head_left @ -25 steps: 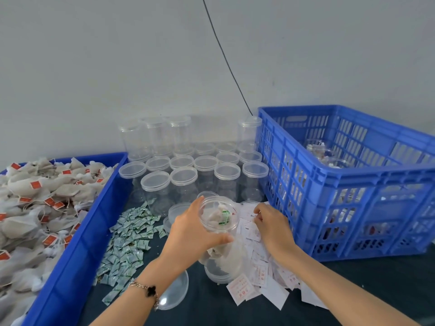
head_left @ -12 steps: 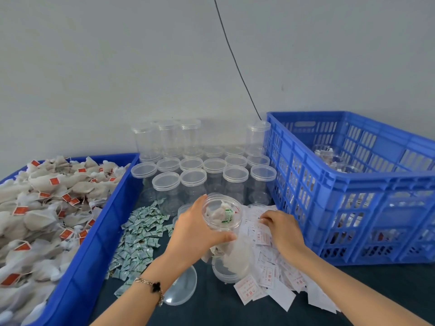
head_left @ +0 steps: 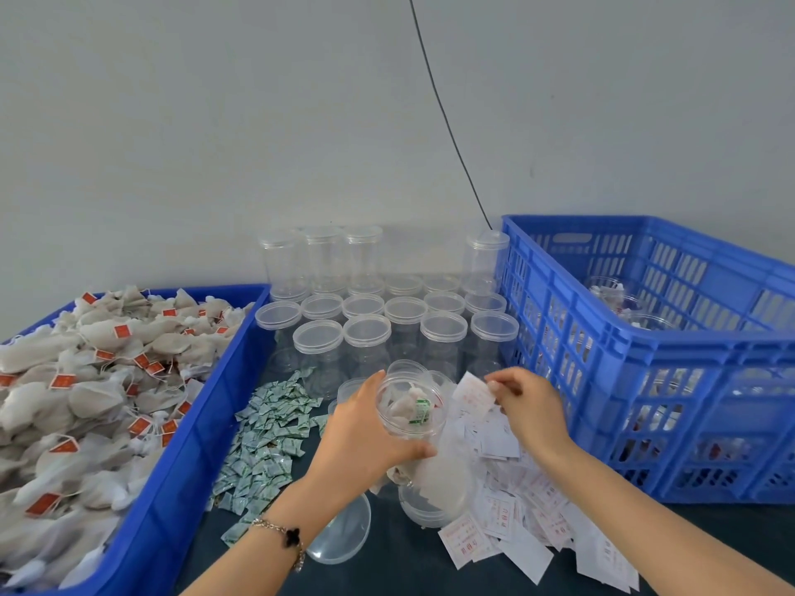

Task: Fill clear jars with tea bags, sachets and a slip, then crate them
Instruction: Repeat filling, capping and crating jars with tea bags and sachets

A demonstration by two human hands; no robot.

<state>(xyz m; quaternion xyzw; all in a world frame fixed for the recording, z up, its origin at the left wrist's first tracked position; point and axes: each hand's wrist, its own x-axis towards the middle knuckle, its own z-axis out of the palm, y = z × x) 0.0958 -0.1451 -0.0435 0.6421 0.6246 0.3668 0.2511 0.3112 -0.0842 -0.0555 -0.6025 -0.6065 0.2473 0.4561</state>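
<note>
A plain grey wall (head_left: pixel 215 122) fills the far side, crossed by one thin black cable (head_left: pixel 447 122), above a dark tabletop (head_left: pixel 387 565). Two blue containers are seen: a slatted crate (head_left: pixel 645 380) at right, with a few filled jars just visible inside, and a shallow bin (head_left: pixel 206 423) at left, heaped with tea bags (head_left: pixel 86 402) too many to count. Between them, capped empty jars (head_left: pixel 404 324) are packed in rows against the wall, roughly eighteen, four stacked taller at the back; the count is uncertain through the clear plastic. A green sachet pile (head_left: pixel 266 432) is spread beside the bin's right wall, and a scatter of white slips (head_left: pixel 516 509) runs along the crate's near edge. One loose lid (head_left: pixel 344 535) lies near, with bare tabletop only along the near edge.

The open jar (head_left: pixel 411 406), tilted toward the camera and holding tea bags and one green sachet, is gripped round its side by the left hand (head_left: pixel 365 436), fingers curled. A single slip (head_left: pixel 473 393) is pinched by the right hand (head_left: pixel 529 406), just right of the jar's mouth.
</note>
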